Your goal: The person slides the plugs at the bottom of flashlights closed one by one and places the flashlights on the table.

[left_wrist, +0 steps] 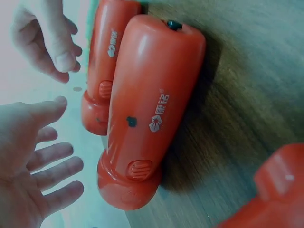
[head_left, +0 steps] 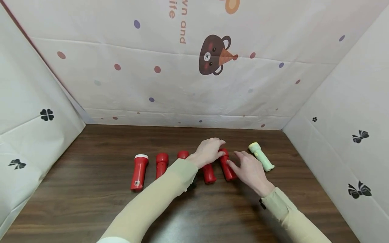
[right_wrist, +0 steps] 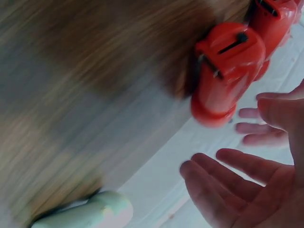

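Several red flashlights lie in a row on the table. In the head view my left hand [head_left: 208,152] is over the fourth flashlight [head_left: 208,174], fingers extended towards the head of the fifth flashlight [head_left: 228,167]. The left wrist view shows this hand [left_wrist: 28,166] with spread fingers and nothing in its grasp, beside a red flashlight [left_wrist: 152,99]. My right hand [head_left: 250,170] is just right of the fifth flashlight, thumb and fingers apart; in the right wrist view its palm [right_wrist: 266,190] is bare. Whether either hand touches a flashlight, I cannot tell.
A pale green flashlight [head_left: 262,157] lies to the right of my right hand. Leftmost is a white-rimmed red flashlight [head_left: 140,172], then another red flashlight [head_left: 162,163]; my left forearm partly covers the third flashlight [head_left: 183,154]. Printed sheets [head_left: 182,84] wall the brown table [head_left: 91,202].
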A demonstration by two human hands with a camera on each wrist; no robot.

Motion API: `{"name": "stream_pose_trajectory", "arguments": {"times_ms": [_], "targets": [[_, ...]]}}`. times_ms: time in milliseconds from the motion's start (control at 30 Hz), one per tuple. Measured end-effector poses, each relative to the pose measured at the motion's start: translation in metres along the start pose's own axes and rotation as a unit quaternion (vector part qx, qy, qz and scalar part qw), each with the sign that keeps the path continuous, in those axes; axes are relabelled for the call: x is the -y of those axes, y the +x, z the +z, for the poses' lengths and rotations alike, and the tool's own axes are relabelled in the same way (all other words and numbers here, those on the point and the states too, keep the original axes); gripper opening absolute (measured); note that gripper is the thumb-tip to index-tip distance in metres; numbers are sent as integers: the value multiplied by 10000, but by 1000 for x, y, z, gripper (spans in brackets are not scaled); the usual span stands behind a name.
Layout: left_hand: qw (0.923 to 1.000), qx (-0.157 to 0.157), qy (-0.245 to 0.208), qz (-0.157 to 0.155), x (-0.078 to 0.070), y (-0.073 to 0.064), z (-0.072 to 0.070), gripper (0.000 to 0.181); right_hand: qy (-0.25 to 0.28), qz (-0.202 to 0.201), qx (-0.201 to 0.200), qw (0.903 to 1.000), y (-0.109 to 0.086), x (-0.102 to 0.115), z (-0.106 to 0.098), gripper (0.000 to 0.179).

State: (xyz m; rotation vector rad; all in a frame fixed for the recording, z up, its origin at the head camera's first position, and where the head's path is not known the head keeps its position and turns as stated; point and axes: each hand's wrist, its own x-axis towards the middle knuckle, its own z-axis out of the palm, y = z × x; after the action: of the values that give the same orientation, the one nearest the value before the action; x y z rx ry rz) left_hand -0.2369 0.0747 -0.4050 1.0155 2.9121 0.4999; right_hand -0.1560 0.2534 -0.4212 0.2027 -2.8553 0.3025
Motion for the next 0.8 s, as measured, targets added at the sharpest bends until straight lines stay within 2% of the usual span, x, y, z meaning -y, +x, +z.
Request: {"name": "stream_pose_trajectory", "arguments": {"times_ms": [167,333,600,800], "targets": [[9986,-232,-470,69,2,-15,-4,50,-38,-93,-151,9998,-3,-17,-3,53],[9955,-442,-836,64,2,-28,-9,52,-151,37,-238,9996,-5,-34,-7,57],[9910,-583,-1204,35,-4,-44,-12,52,-283,131,-319,9990,-1,-51,-11,53],[9873,-742,-1401,59,-7,-54,-14,52,-280,339,-265,9987,3,-60,-13,57]]}}
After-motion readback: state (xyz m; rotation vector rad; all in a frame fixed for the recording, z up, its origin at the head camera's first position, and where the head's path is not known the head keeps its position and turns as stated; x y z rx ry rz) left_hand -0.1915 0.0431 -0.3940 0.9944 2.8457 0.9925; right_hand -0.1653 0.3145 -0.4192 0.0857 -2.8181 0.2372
